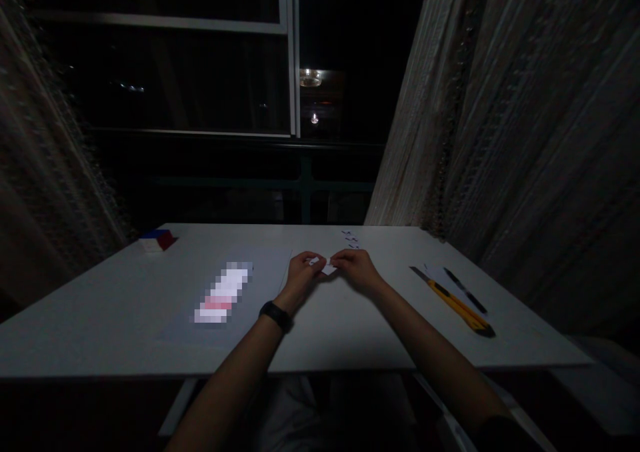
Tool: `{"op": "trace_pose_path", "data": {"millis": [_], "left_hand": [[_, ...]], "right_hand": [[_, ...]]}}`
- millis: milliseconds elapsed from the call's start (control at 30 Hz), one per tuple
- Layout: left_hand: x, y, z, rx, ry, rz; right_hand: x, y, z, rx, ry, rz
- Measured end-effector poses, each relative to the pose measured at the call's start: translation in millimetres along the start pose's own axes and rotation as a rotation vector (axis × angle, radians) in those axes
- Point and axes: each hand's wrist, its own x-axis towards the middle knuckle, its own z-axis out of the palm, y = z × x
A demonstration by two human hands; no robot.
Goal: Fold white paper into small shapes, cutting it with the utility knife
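Both my hands meet near the middle of a white table (125,319). My left hand (301,273), with a black band on its wrist, and my right hand (356,267) each pinch an end of a small white piece of paper (326,266) held between them just above the tabletop. The fingers of both hands are curled closed on it.
A yellow utility knife (457,303) and a black pen (465,291) lie at the right. A grey sheet (260,265) with a blurred white and pink item lies at the left. A red, white and blue block (157,239) sits at the far left corner. Small scraps (351,240) lie beyond my hands. Curtains hang on both sides.
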Motion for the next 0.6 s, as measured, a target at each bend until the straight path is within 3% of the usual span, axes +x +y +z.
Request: {"op": "trace_pose_path", "data": {"millis": [400,600], "left_hand": [[-3,3,-2.7,-0.05,-0.11,-0.13],[-1,1,-4.6,-0.052,-0.132,-0.109]], "right_hand": [[1,-2,-10,0.09,-0.101,0.031],[2,2,-12,0.097,-0.141,0.036]]}}
